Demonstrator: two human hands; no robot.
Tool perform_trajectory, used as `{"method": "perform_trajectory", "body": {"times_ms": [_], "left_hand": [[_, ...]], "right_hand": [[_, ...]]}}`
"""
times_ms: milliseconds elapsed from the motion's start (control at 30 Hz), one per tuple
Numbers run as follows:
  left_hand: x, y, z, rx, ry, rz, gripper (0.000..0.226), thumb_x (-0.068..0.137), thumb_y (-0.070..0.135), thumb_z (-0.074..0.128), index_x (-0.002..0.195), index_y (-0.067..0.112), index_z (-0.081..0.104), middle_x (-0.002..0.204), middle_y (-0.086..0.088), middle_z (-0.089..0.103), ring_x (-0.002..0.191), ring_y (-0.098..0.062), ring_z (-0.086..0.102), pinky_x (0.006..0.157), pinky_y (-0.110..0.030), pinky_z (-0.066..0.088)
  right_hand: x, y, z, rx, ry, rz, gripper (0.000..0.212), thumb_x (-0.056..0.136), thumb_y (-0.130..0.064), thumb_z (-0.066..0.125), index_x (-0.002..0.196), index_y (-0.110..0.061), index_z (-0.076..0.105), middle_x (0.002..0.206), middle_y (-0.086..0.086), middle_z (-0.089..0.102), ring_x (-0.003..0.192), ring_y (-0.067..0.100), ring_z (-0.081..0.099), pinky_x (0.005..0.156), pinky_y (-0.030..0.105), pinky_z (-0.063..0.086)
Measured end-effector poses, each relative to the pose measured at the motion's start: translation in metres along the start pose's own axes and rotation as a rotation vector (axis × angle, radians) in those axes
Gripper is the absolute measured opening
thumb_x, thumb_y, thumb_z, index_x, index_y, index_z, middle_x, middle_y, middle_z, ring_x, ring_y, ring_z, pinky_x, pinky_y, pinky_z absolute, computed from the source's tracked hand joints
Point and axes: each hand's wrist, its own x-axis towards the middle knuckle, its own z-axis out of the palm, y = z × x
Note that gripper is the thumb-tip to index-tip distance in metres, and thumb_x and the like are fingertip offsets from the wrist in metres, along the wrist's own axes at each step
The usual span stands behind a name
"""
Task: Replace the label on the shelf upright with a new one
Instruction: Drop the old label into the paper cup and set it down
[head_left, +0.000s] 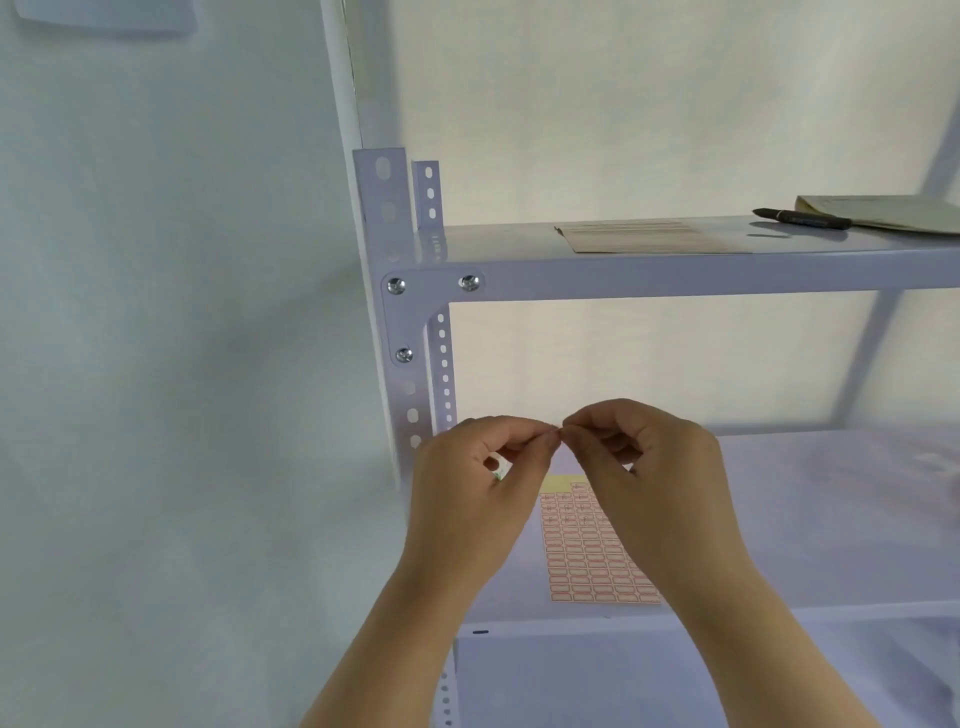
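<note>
The white perforated shelf upright (402, 332) stands at the left of the rack. In front of it, at the level of the lower shelf, my left hand (470, 499) and my right hand (660, 478) meet fingertip to fingertip, pinching something tiny between them that is too small to make out. A small crumpled white scrap (497, 466) with faint print is tucked in my left palm. Below my hands a label sheet (587, 551) with red-bordered stickers lies on the lower shelf (831, 519). No label shows on the visible part of the upright.
On the upper shelf (675, 273) lie a paper sheet (649, 236), a black marker (802, 218) and a yellowish booklet (893, 213). A pale wall (156, 364) runs along the left of the rack. A diagonal brace (883, 312) crosses at the right.
</note>
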Motion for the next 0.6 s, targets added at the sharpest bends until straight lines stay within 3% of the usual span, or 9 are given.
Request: {"method": "perform_trajectory", "body": {"times_ms": [133, 267, 400, 500, 600], "left_hand": [[-0.006, 0.005, 0.018, -0.008, 0.025, 0.007, 0.016, 0.09, 0.014, 0.072, 0.089, 0.024, 0.083, 0.081, 0.018, 0.078, 0.074, -0.001, 0.069, 0.063, -0.011, 0.05], [-0.012, 0.008, 0.032, -0.043, 0.09, -0.035, 0.017, 0.086, 0.009, 0.074, 0.083, 0.023, 0.083, 0.077, 0.017, 0.078, 0.074, -0.003, 0.071, 0.063, -0.009, 0.05], [-0.016, 0.009, 0.044, -0.056, 0.112, -0.047, 0.015, 0.086, 0.012, 0.075, 0.084, 0.025, 0.083, 0.077, 0.017, 0.079, 0.075, -0.004, 0.072, 0.064, -0.012, 0.051], [-0.018, 0.008, 0.047, -0.063, 0.085, -0.003, 0.014, 0.085, 0.023, 0.072, 0.092, 0.029, 0.083, 0.085, 0.019, 0.079, 0.081, -0.008, 0.073, 0.068, -0.025, 0.055], [-0.018, 0.005, 0.047, -0.075, 0.038, 0.007, 0.016, 0.084, 0.027, 0.074, 0.097, 0.033, 0.08, 0.093, 0.023, 0.077, 0.085, -0.007, 0.073, 0.072, -0.029, 0.056]], "right_hand": [[-0.003, 0.006, -0.005, 0.081, 0.069, 0.104, 0.016, 0.085, -0.013, 0.071, 0.075, -0.025, 0.073, 0.062, -0.016, 0.071, 0.07, -0.006, 0.066, 0.061, 0.005, 0.045], [-0.006, 0.013, -0.013, 0.298, 0.048, 0.229, 0.018, 0.084, -0.013, 0.072, 0.07, -0.024, 0.076, 0.064, -0.011, 0.074, 0.057, 0.001, 0.064, 0.055, 0.012, 0.048], [-0.011, 0.019, -0.021, 0.459, -0.01, 0.305, 0.021, 0.088, -0.012, 0.069, 0.073, -0.021, 0.081, 0.067, -0.002, 0.077, 0.063, 0.006, 0.068, 0.063, 0.019, 0.054], [-0.011, 0.025, -0.027, 0.475, -0.03, 0.309, 0.022, 0.089, -0.012, 0.068, 0.076, -0.022, 0.082, 0.071, 0.0, 0.078, 0.068, 0.009, 0.069, 0.07, 0.026, 0.057], [-0.009, 0.031, -0.03, 0.47, -0.069, 0.272, 0.026, 0.09, -0.009, 0.066, 0.08, -0.025, 0.083, 0.075, 0.003, 0.078, 0.075, 0.021, 0.07, 0.073, 0.033, 0.057]]}}
